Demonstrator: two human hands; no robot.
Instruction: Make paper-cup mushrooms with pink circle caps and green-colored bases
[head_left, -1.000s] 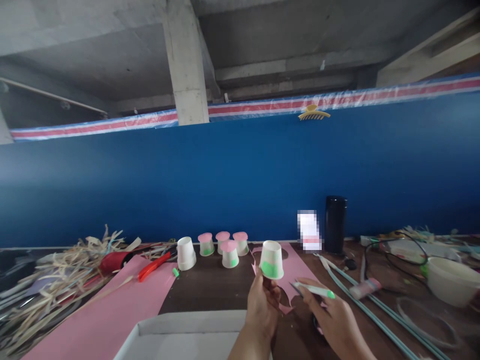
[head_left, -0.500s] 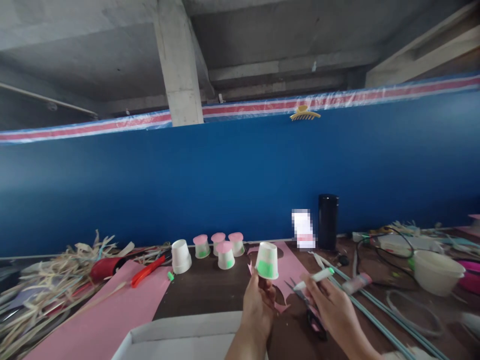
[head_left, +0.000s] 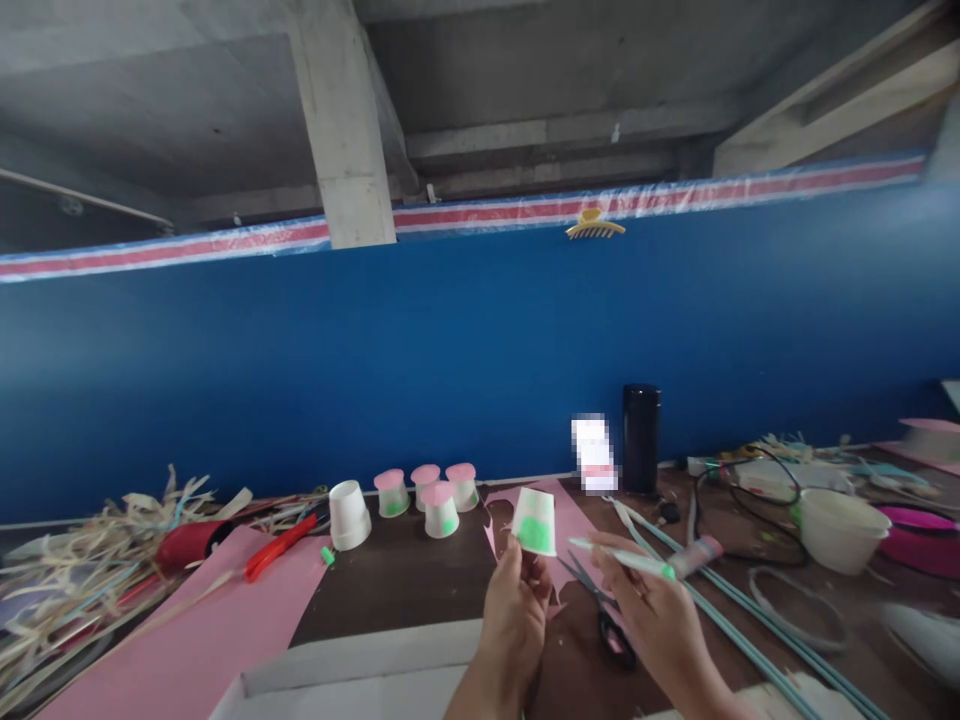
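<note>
Upside down in my left hand (head_left: 516,602) is a white paper cup (head_left: 535,507), gripped near its rim, with a bright green patch coloured on its side. My right hand (head_left: 651,610) pinches a white marker (head_left: 626,556) with a green end; its tip points left toward the cup, a small gap away. Below it, black-handled scissors (head_left: 598,595) lie on the table by a cut pink paper sheet (head_left: 574,520). Several upturned cups with pink paper tops (head_left: 441,510) and green patches stand farther back. A plain white cup stack (head_left: 349,517) is left of them, near a green marker cap (head_left: 328,556).
At left lie pink paper (head_left: 217,610), a red tool (head_left: 281,548) and a heap of pale strips (head_left: 112,560). A white box (head_left: 360,650) sits in front. To the right are a black cylinder (head_left: 641,440), blue-green sticks (head_left: 739,612) and a white bowl (head_left: 844,530).
The marker has swung so its tip points left toward the cup and its green end lies lower right. The held cup is tilted slightly differently. The whole view has shifted a little.
</note>
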